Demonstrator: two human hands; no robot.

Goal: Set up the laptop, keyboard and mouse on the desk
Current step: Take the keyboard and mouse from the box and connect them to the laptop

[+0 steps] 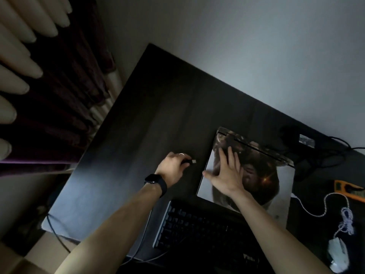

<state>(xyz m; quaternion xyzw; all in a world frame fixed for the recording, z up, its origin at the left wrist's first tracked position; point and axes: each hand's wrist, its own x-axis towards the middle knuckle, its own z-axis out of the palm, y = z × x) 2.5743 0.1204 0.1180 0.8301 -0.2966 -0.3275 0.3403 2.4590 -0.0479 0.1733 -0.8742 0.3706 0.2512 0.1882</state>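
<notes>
A closed laptop (pixel 262 180) with a picture printed on its lid lies on the dark desk (pixel 148 119), right of centre. My right hand (pixel 227 173) rests flat on the lid's left part, fingers spread. My left hand (pixel 173 167), with a ring and a black watch on the wrist, pinches a USB plug (pixel 192 161) just left of the laptop's left edge. A black keyboard (pixel 199 232) lies at the near edge below the laptop; a cable (pixel 142 246) trails from its left side over the desk edge. A white mouse (pixel 337 254) with a coiled white cord (pixel 345 220) sits at the near right.
A black power adapter and cables (pixel 308 147) lie behind the laptop at the far right. An orange power strip (pixel 349 189) sits at the right edge. Curtains (pixel 49 95) hang to the left of the desk, a pale wall behind it.
</notes>
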